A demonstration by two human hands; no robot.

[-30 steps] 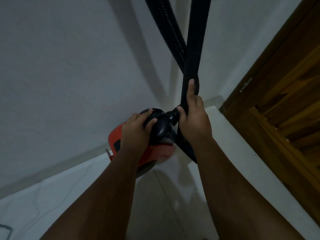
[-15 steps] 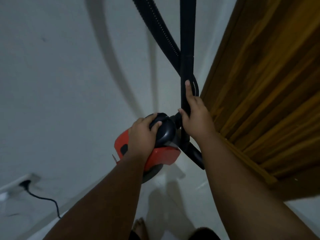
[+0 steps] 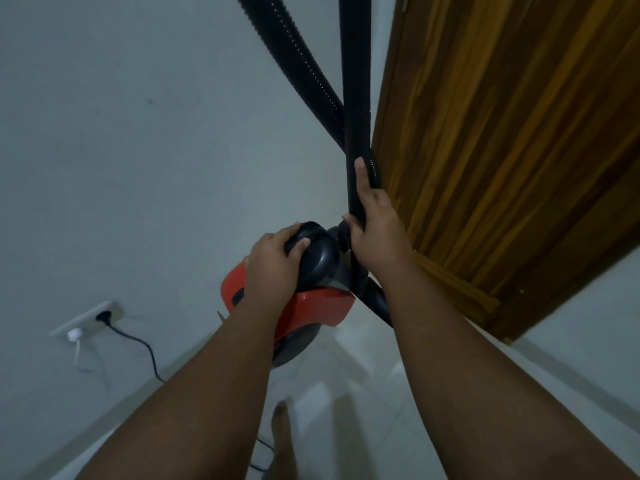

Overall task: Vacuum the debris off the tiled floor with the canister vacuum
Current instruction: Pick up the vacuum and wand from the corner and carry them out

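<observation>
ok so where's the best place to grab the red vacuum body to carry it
By the black rounded handle on top of the red canister, coming from above. It is a raised hump that fingers can wrap; the left hand already has its grip there.

No legible text or labels.

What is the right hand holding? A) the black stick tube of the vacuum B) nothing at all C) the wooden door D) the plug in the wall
A. The right hand is wrapped around the smooth black tube with one finger stretched up along it, while the left hand grips the black handle on top of the red vacuum.
</observation>
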